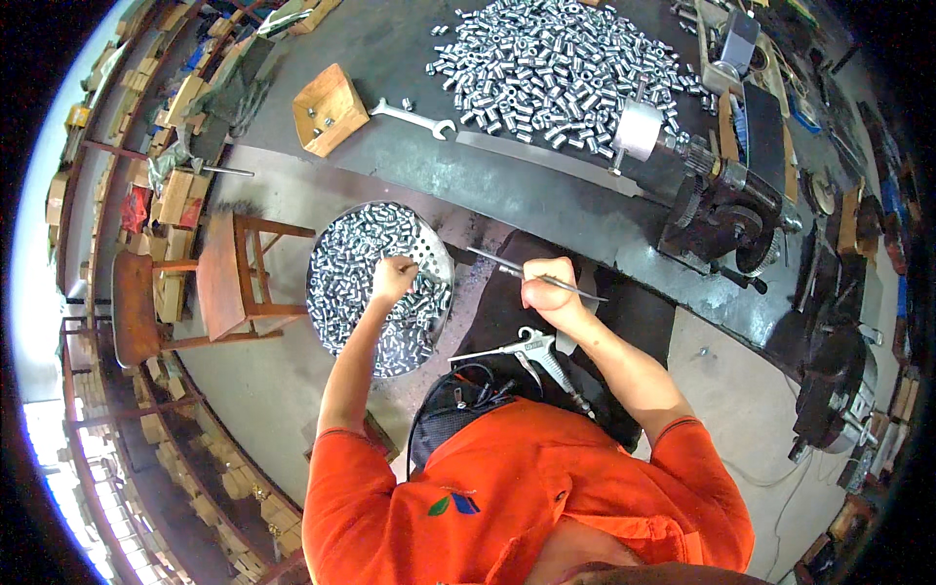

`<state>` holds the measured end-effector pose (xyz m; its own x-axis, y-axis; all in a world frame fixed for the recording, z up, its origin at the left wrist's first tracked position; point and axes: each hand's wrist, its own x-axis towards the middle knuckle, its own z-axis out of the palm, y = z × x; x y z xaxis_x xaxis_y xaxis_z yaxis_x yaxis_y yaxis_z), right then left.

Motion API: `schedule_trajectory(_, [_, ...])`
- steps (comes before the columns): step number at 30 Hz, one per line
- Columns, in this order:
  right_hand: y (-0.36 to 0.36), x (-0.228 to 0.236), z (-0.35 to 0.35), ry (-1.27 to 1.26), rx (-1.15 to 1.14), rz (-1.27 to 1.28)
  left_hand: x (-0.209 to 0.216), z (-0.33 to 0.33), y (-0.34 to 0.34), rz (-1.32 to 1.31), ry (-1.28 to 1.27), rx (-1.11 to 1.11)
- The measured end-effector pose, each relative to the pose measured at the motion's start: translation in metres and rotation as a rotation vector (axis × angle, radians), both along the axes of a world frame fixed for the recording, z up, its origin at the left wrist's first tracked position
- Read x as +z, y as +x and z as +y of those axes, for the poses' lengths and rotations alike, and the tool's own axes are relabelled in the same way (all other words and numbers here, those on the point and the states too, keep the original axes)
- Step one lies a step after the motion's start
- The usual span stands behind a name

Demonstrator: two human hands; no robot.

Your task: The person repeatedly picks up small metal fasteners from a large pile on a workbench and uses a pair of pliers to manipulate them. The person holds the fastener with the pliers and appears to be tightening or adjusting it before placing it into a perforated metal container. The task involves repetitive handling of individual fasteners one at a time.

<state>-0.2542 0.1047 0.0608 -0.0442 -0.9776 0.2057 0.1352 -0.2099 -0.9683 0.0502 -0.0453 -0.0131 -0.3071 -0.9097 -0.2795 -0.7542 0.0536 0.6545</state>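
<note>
My left hand [393,280] is over a round pan [436,255] with holes in its bare side, heaped with small shiny metal sleeves [356,263]. Its fingers are drawn together among the sleeves, and whatever they pinch is too small to make out. To the right of the pan, my right hand [550,286] is closed around a thin metal rod [575,290], whose ends stick out on both sides of the fist. Below that hand, a silver air blow gun [536,353] lies on dark cloth at my lap.
A dark workbench [409,161] crosses ahead, bearing a large pile of metal sleeves [556,68], a wrench [414,119] and a yellowish box [330,109]. At right stands a machine [721,210] with gears. A wooden chair [229,273] and loaded shelves [117,195] are left.
</note>
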Motion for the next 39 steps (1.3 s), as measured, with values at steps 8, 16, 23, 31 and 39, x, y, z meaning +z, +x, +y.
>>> schedule_trajectory(8, [0.001,0.003,-0.001,0.030,-0.031,0.106,-0.019,-0.017,-0.041,-0.656,-0.193,-0.204])
schedule_trajectory(16, [-0.001,0.013,0.001,-0.041,-0.014,0.155,0.043,0.016,-0.057,0.560,0.410,0.102])
schedule_trajectory(23, [-0.001,0.015,0.003,-0.124,0.036,0.100,0.090,0.074,-0.102,1.227,0.826,0.153])
schedule_trajectory(31, [-0.001,0.013,0.001,-0.194,0.003,0.154,0.115,0.074,-0.120,0.883,0.560,-0.138])
schedule_trajectory(39, [-0.002,0.011,0.002,-0.190,-0.062,0.222,0.144,0.074,-0.137,0.700,0.410,-0.281])
